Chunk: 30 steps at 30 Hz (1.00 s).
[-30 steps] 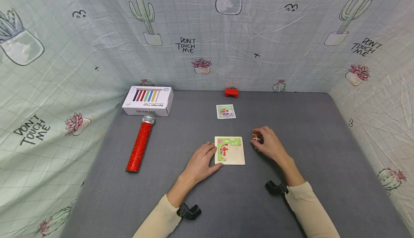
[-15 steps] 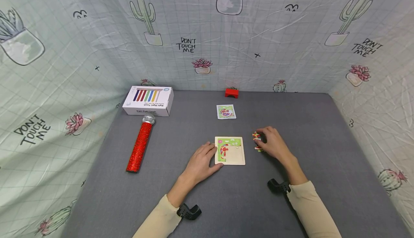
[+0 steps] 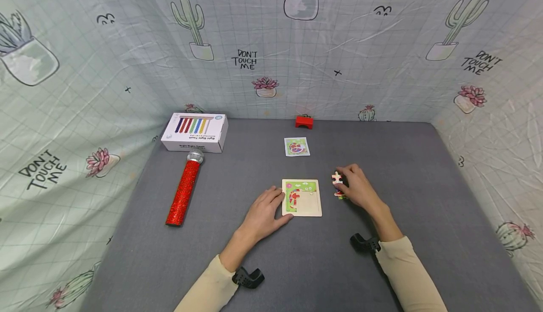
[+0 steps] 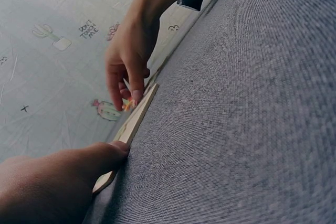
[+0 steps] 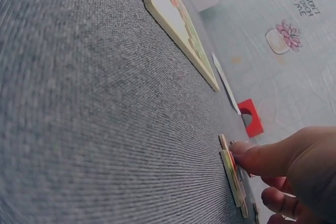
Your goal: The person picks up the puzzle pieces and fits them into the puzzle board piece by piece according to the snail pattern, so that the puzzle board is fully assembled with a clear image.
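Observation:
A square wooden puzzle board (image 3: 309,203) lies in the middle of the table, with a green and red picture filled in along its left and top. My left hand (image 3: 264,212) rests at its lower left corner, fingers on the left side and thumb by the bottom edge. To the right of the board, my right hand (image 3: 359,187) pinches a jigsaw puzzle piece (image 3: 337,178) between thumb and fingers. More puzzle pieces (image 5: 231,179) lie stacked under the right thumb (image 5: 257,156) in the right wrist view; the fingers partly hide them in the head view.
Behind the board lies a small picture card (image 3: 297,147), with a red arch block (image 3: 304,122) farther back. A red glitter microphone (image 3: 184,192) lies at left, in front of a white box (image 3: 194,133). Patterned cloth (image 3: 339,43) hangs behind the table.
My right hand has shifted slightly right and turned the piece: its printed colours showed earlier, and a pale face shows now. My left hand and the board stay in place.

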Motion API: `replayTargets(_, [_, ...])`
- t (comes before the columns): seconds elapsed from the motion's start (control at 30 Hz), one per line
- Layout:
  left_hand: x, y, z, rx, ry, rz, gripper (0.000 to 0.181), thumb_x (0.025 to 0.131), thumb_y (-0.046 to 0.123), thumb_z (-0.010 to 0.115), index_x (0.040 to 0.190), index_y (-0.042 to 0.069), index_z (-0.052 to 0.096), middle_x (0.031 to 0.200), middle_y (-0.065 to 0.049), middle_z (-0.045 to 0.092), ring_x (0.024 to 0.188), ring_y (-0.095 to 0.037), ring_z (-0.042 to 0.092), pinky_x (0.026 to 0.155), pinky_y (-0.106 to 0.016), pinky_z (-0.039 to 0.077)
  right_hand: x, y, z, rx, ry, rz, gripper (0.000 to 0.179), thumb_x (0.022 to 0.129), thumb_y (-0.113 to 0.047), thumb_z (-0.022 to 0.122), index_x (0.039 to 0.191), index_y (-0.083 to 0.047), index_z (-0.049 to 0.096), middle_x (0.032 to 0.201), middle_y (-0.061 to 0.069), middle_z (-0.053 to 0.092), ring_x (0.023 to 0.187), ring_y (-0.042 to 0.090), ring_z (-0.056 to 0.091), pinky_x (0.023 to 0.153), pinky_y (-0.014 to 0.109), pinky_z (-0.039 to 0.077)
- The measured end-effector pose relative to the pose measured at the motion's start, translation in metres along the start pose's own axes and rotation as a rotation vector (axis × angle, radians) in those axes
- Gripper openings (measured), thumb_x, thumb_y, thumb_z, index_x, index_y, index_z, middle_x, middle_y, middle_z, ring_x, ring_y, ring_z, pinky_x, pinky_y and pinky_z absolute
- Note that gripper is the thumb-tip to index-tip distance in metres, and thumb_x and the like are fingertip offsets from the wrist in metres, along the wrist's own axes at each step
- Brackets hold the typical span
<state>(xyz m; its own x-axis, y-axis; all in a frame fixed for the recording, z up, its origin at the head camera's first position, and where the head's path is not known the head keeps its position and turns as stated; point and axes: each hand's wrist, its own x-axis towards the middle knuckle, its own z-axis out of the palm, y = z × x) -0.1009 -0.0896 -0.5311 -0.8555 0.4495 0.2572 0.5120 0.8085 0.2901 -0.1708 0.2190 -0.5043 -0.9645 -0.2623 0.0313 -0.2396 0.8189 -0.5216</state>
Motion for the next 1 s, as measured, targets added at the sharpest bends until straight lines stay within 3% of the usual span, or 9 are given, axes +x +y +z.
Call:
replayTargets(0.27, [0.0,-0.001,0.001,-0.004,-0.004,-0.002,0.066,0.089,0.049,0.073,0.136,0.003,0.061,0.138,-0.01,0.061,0.138,-0.03,0.052,0.118,-0.044,0.041,0.0,0.001,-0.001,0.002,0.023,-0.009,0.044,0.093,-0.014,0.07,0.134,-0.001,0.059,0.119,0.022,0.059,0.107,0.036,0.054,0.093,0.055,0.047])
replayTargets(0.43, [0.0,-0.001,0.001,-0.016,-0.001,-0.001,0.066,0.089,0.048,0.073,0.136,0.003,0.061,0.138,-0.011,0.061,0.138,-0.031,0.051,0.118,-0.046,0.042,0.001,0.001,-0.002,-0.004,0.052,-0.034,0.033,0.098,-0.01,0.061,0.13,-0.001,0.062,0.107,0.018,0.068,0.091,0.03,0.058,0.081,0.048,0.048])
replayTargets(0.83, [0.0,-0.001,0.001,-0.012,0.002,0.0,0.066,0.089,0.049,0.073,0.135,0.004,0.061,0.139,-0.01,0.061,0.138,-0.03,0.052,0.118,-0.045,0.042,-0.003,-0.017,-0.001,0.153,0.138,0.024,0.021,0.098,-0.014,0.065,0.115,-0.002,0.067,0.096,0.013,0.071,0.082,0.023,0.066,0.072,0.04,0.055])
replayTargets(0.87, [0.0,-0.001,0.001,-0.011,0.001,-0.001,0.066,0.089,0.049,0.073,0.136,0.004,0.061,0.139,-0.01,0.061,0.138,-0.03,0.052,0.118,-0.045,0.042,-0.004,-0.019,0.0,0.159,0.141,0.022,0.02,0.097,-0.015,0.066,0.113,-0.002,0.067,0.095,0.013,0.071,0.081,0.023,0.065,0.077,0.042,0.055])
replayTargets(1.0, [0.0,0.0,0.0,-0.009,-0.004,-0.003,0.066,0.089,0.049,0.072,0.136,0.004,0.061,0.139,-0.01,0.061,0.138,-0.03,0.051,0.118,-0.045,0.041,-0.005,-0.026,0.002,0.16,0.124,0.023,0.02,0.098,-0.016,0.065,0.113,-0.002,0.067,0.093,0.011,0.071,0.079,0.019,0.064,0.074,0.04,0.054])
